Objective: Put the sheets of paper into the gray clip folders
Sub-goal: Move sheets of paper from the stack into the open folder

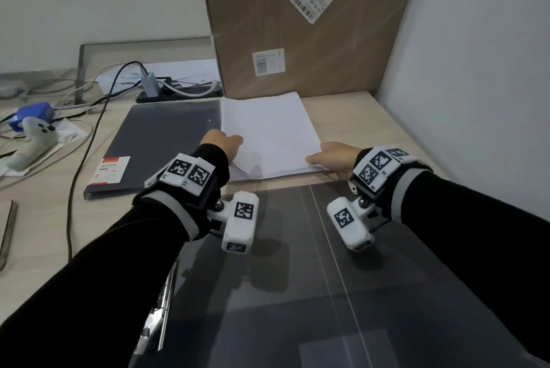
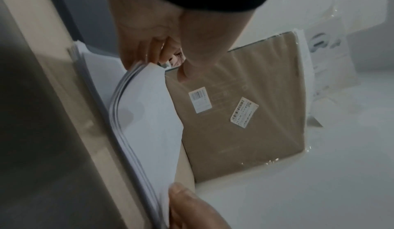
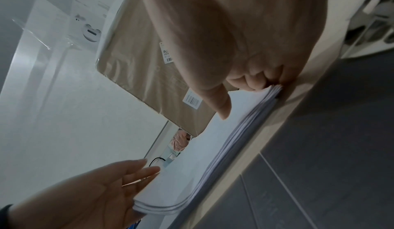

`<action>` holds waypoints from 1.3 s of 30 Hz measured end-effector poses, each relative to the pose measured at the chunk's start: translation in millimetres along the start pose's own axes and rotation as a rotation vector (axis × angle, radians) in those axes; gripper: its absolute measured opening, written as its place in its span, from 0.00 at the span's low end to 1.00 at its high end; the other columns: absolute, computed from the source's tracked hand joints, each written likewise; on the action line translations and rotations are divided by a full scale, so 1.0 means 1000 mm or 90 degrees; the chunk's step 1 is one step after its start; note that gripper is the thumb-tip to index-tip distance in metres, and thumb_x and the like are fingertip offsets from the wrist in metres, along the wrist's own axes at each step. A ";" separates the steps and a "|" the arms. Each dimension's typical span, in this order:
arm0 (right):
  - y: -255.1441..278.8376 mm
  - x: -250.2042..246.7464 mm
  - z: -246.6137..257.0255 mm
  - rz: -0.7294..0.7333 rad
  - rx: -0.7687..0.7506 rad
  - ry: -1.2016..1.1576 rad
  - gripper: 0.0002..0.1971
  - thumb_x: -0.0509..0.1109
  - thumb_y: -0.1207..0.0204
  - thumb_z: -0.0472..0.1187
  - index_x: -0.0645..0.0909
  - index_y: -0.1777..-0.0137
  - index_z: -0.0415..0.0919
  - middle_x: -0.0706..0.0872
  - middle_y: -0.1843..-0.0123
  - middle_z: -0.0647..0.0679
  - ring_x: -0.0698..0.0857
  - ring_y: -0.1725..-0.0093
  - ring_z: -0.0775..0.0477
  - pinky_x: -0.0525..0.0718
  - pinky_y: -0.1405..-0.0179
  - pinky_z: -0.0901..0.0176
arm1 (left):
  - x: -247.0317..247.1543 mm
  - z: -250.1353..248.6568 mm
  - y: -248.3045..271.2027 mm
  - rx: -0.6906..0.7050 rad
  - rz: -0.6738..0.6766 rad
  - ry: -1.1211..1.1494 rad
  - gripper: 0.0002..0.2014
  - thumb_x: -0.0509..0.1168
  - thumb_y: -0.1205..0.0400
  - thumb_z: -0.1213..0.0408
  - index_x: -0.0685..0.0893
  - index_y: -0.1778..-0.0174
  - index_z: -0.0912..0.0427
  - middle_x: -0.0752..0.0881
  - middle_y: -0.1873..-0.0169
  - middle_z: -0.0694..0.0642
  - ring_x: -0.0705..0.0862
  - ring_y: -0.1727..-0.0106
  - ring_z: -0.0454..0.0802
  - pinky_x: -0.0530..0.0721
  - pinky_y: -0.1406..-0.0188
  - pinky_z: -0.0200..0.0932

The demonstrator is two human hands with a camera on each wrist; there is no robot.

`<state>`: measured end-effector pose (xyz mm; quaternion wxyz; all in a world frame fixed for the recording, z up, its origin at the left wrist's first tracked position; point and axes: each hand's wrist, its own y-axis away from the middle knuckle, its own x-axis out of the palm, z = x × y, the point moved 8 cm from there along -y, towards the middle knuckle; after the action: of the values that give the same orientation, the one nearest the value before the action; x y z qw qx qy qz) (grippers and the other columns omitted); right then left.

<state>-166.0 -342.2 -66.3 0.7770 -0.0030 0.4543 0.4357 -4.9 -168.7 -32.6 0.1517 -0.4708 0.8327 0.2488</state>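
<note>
A stack of white sheets of paper [image 1: 268, 129] lies on the desk beyond an open gray clip folder [image 1: 297, 278], whose metal clip [image 1: 157, 308] sits at its left edge. A second gray clip folder [image 1: 154, 141], closed and labelled, lies to the left of the paper. My left hand [image 1: 229, 144] holds the stack's left edge with the thumb on top and the fingers [image 3: 136, 170] underneath; several upper sheets [image 2: 145, 114] bow upward there. My right hand [image 1: 324, 159] pinches the stack's near right corner [image 3: 270, 91], thumb [image 3: 221, 108] on top.
A large cardboard box [image 1: 297, 25] leans upright just behind the paper. A white wall [image 1: 476, 69] closes the right side. At the back left are a power strip with cables [image 1: 178, 90], a white controller [image 1: 32, 141] and a blue device [image 1: 29, 116].
</note>
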 end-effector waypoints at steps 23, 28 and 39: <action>0.129 -0.061 0.045 -0.069 -0.227 -0.555 0.13 0.62 0.21 0.26 0.78 0.41 0.40 0.86 0.52 0.49 0.85 0.55 0.51 0.84 0.53 0.59 | -0.060 0.011 0.120 0.225 0.147 0.271 0.14 0.58 0.21 0.83 0.76 0.56 0.57 0.84 0.55 0.53 0.84 0.58 0.49 0.87 0.63 0.37; 0.177 -0.027 0.027 -0.209 -0.274 -0.524 0.12 0.64 0.23 0.24 0.80 0.54 0.43 0.87 0.53 0.47 0.86 0.57 0.53 0.87 0.54 0.60 | -0.063 0.012 0.145 0.235 0.135 0.369 0.19 0.66 0.23 0.75 0.78 0.35 0.71 0.85 0.42 0.64 0.84 0.47 0.59 0.83 0.45 0.51; 0.208 -0.027 0.032 -0.242 -0.306 -0.552 0.16 0.69 0.24 0.32 0.81 0.36 0.34 0.87 0.43 0.42 0.87 0.43 0.41 0.84 0.37 0.45 | -0.068 -0.014 0.171 0.282 0.066 0.365 0.04 0.68 0.21 0.67 0.85 0.53 0.60 0.87 0.52 0.63 0.84 0.46 0.60 0.81 0.36 0.60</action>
<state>-290.6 -218.1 53.2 0.9362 -0.0826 -0.0296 0.3403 -117.2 -54.3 58.1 -0.0026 -0.4341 0.8979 -0.0728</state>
